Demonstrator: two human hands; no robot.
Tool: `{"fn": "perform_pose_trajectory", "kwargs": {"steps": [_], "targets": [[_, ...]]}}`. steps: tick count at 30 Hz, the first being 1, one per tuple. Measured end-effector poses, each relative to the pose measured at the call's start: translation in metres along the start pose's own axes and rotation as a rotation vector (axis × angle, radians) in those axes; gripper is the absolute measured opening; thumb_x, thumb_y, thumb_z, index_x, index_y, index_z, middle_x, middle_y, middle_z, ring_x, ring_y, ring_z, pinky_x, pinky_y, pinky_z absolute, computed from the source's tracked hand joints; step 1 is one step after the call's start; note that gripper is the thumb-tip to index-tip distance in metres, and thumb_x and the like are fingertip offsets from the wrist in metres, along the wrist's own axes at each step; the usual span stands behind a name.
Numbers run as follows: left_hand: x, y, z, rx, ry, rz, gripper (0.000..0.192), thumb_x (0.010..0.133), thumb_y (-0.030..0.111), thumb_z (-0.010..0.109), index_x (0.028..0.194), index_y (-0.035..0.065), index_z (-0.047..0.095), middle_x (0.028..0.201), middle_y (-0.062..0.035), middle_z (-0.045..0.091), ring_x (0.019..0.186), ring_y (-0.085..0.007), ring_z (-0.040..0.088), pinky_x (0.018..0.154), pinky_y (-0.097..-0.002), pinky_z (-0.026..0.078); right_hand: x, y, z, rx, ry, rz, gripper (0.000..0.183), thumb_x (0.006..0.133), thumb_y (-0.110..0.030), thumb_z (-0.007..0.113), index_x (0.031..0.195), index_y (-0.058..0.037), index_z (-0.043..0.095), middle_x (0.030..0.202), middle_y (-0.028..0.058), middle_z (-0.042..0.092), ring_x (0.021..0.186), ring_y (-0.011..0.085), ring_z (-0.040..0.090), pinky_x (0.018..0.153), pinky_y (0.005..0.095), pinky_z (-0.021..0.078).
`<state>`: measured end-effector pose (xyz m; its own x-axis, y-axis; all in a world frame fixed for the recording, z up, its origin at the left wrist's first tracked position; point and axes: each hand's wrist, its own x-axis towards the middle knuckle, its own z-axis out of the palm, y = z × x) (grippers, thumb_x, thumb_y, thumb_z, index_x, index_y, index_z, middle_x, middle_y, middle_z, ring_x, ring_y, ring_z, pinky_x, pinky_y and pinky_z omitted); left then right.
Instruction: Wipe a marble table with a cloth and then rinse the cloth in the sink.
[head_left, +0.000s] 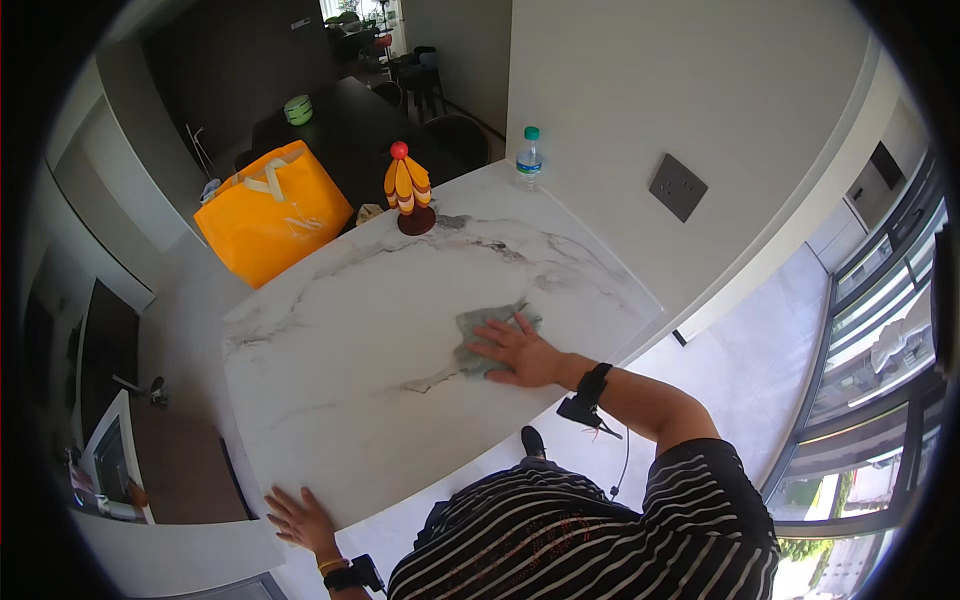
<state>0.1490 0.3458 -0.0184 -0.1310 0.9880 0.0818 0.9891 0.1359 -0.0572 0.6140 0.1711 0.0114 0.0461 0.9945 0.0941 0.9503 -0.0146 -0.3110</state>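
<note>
A grey-green cloth (474, 330) lies spread on the white marble-patterned countertop (337, 360). My right hand (519, 351) rests flat on the cloth, fingers spread and pointing left, pressing it from above rather than gripping it. At the counter's near left corner is my left hand (300, 517), palm down with the fingers apart and nothing in it. Both wrists wear black straps with small devices.
Along the counter's far side stand a yellow ornament with a red ball (407, 180) and a plastic bottle (529, 161). Behind the edge is an orange bag (277, 214). A wall with a dark socket (678, 187) bounds the right side.
</note>
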Motion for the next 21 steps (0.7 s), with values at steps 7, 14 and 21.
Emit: {"fn": "perform_pose_trajectory", "kwargs": {"steps": [7,14,21], "targets": [[0.002,0.006,0.003,0.023,0.004,0.039,0.065,0.093,0.052,0.037,0.147,0.0208,0.02,0.154,-0.0071,0.016,0.136,-0.0426,0.021,0.105,-0.0622,0.019,-0.037,0.111,-0.039,-0.11,0.249,1.183,0.062,0.091,-0.05,0.04,0.146,-0.0242,0.026,0.153,0.0081,0.019,0.141,0.0308,0.012,0.108,0.062,0.0064],[0.002,0.001,0.005,0.073,0.002,0.041,0.066,0.093,0.054,0.035,0.147,0.0204,0.019,0.154,-0.0069,0.015,0.137,-0.0428,0.019,0.105,-0.0624,0.019,0.007,-0.091,0.039,-0.026,0.052,0.018,0.055,0.091,-0.044,0.046,0.14,-0.0217,0.037,0.148,0.011,0.028,0.139,0.0346,0.019,0.107,0.0647,0.0099],[0.006,-0.006,0.008,0.085,-0.017,0.037,0.068,0.093,0.056,0.034,0.148,0.0195,0.017,0.154,-0.0075,0.014,0.136,-0.0445,0.019,0.104,-0.0629,0.021,-0.068,-0.01,-0.008,-0.017,-0.039,0.09,0.06,0.088,-0.043,0.055,0.141,-0.0249,0.034,0.149,0.0072,0.027,0.139,0.0292,0.021,0.11,0.0587,0.0108]]}}
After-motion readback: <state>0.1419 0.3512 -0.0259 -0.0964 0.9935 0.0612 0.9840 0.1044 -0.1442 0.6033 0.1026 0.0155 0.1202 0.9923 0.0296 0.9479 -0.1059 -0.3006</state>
